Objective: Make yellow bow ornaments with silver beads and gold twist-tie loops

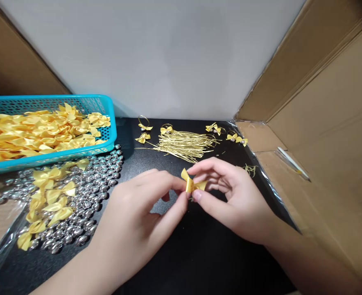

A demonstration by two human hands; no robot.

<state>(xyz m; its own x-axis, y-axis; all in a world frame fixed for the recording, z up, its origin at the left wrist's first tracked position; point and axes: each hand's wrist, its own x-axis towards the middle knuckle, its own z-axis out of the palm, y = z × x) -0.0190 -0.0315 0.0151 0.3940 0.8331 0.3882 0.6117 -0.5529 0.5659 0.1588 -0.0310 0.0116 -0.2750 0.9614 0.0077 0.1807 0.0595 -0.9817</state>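
A yellow satin ribbon bow [189, 183] is held up between both hands over the black tabletop [196, 254]. My left hand [150, 205] pinches the left side of the bow between thumb and forefinger. From the right, my right hand [230, 196] grips it with thumb and fingertips, its other fingers curled behind. Whatever lies behind the bow is hidden by my fingers. Just beyond the hands lies a bundle of gold twist ties [185, 143]. Several bows with wire loops and silver beads, such as one bow [143, 138], sit around the bundle.
At the left stands a blue basket [115, 123] heaped with yellow bows [46, 131]. Silver beads [85, 205] spread in front of it, with several loose bows [58, 192] on top. Cardboard walls [328, 123] and a white panel [168, 57] enclose the table. A white pointed tool [293, 164] lies right.
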